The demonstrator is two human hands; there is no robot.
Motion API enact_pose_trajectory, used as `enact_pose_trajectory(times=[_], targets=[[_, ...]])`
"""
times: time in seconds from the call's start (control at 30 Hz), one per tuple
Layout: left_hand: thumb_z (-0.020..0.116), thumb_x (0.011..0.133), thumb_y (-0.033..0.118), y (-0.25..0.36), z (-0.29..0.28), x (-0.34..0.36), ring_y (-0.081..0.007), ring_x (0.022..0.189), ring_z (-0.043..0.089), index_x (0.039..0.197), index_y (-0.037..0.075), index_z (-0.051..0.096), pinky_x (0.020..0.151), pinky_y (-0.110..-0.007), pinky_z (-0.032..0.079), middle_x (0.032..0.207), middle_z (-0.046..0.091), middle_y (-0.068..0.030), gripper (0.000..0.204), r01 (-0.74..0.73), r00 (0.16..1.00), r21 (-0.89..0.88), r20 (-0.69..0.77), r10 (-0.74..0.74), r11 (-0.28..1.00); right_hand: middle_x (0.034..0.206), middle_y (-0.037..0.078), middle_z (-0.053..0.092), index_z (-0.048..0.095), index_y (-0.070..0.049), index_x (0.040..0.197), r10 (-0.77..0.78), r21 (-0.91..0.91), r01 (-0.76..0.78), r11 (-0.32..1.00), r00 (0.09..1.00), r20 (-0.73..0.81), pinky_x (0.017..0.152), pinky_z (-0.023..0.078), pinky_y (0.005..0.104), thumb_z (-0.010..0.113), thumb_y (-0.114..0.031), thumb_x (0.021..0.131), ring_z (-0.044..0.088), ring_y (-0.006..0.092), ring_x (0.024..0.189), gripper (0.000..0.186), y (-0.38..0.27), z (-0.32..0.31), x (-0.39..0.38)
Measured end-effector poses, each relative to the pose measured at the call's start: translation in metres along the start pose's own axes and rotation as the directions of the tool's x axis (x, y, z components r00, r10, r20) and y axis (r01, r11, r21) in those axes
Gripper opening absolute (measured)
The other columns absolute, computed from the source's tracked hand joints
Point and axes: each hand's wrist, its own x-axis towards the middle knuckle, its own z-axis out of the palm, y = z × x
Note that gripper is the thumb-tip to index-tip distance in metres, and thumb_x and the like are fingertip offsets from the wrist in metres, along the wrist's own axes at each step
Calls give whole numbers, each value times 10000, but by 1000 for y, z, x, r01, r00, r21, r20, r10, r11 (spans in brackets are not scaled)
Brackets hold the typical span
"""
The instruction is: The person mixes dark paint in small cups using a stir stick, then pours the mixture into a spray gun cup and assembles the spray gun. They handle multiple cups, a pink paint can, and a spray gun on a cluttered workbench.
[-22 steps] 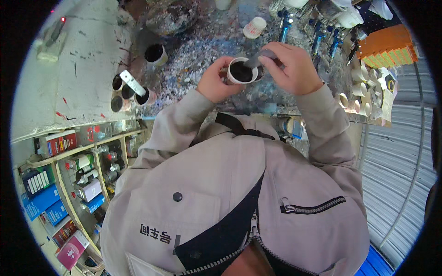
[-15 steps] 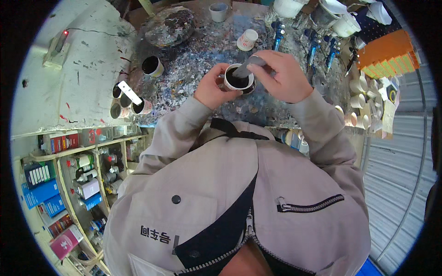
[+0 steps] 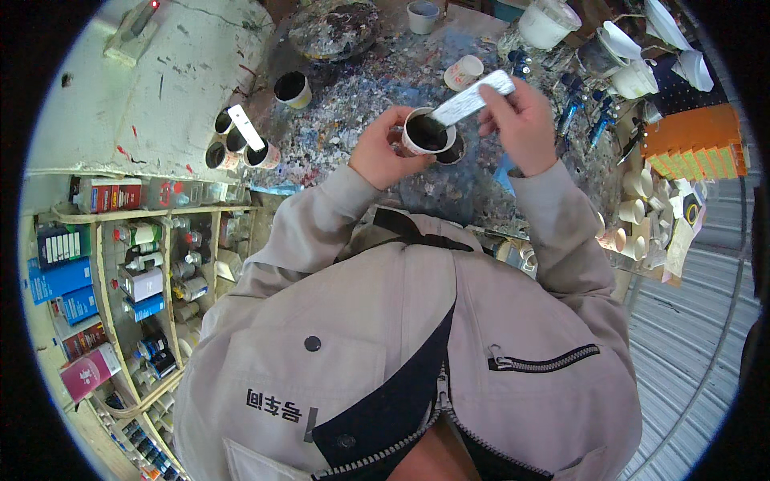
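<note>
My left hand (image 3: 381, 152) is wrapped round a small white paper cup (image 3: 415, 151) with dark, paint-like liquid inside. Between the fingers of my right hand (image 3: 525, 124) is a flat, silvery-white stirring stick (image 3: 473, 98). It slants over the cup's rim, and its lower end is at the dark liquid inside. Just right of the held cup, and partly hidden by it, another dark-filled cup (image 3: 455, 152) stands on the paint-spattered table (image 3: 353, 104).
A printed cup (image 3: 463, 74) lies beyond my hands. Further left are a dark-filled cup (image 3: 293, 90) and a cluster of cups with a white strip (image 3: 245, 127) across them. Blue spray guns (image 3: 569, 112), white tubs (image 3: 549, 22) and an orange box (image 3: 694, 144) are at right.
The stirring stick has turned so that its pale broad face shows, and more of it is out of the cup. My right hand has drawn slightly away from the cup. The whole view has shifted.
</note>
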Motion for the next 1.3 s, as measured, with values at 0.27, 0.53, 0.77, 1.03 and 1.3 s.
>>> enact_pose_trajectory(times=[0.27,0.53,0.77,1.03,1.3], targets=[[917,774,79,0,-16,-12,-156,1146,669,1329,67,575,995,-342,561,1225,691,-33,652,-181,981,-113,-83,173,977,782,66,689,709,-27,1089,215,350,-126,928,949,-229,553,532,335,703,-200,1020,632,170,604,187,25,-16,-3],[900,799,36,-1,-34,-24,-155,1191,660,1378,67,544,964,-329,592,1290,675,-24,680,-162,986,-28,-45,161,986,768,52,684,738,-33,1052,263,328,-163,931,920,-291,553,536,323,701,-192,1017,626,149,602,167,6,12,-26],[886,796,12,2,-47,-30,-153,1207,660,1363,93,550,919,-328,616,1294,674,-17,664,-123,992,27,36,122,992,813,45,680,711,-9,1274,258,599,-214,772,966,12,553,475,270,701,-213,1034,623,130,658,315,-13,34,-47],[872,792,-2,-1,-46,-24,-165,1224,659,1354,70,538,1010,-338,581,1297,673,-37,658,-154,971,-76,172,165,985,827,86,711,692,-21,1078,338,287,-256,923,896,-287,551,500,279,725,-230,1023,656,141,658,219,-13,44,-75],[887,781,9,2,-28,-8,-165,1205,666,1351,45,550,1040,-347,557,1262,690,-54,663,-180,959,-158,191,209,971,811,106,711,684,-19,1041,405,440,-159,884,730,-551,537,478,326,743,-212,990,677,215,645,208,8,-11,-95]])
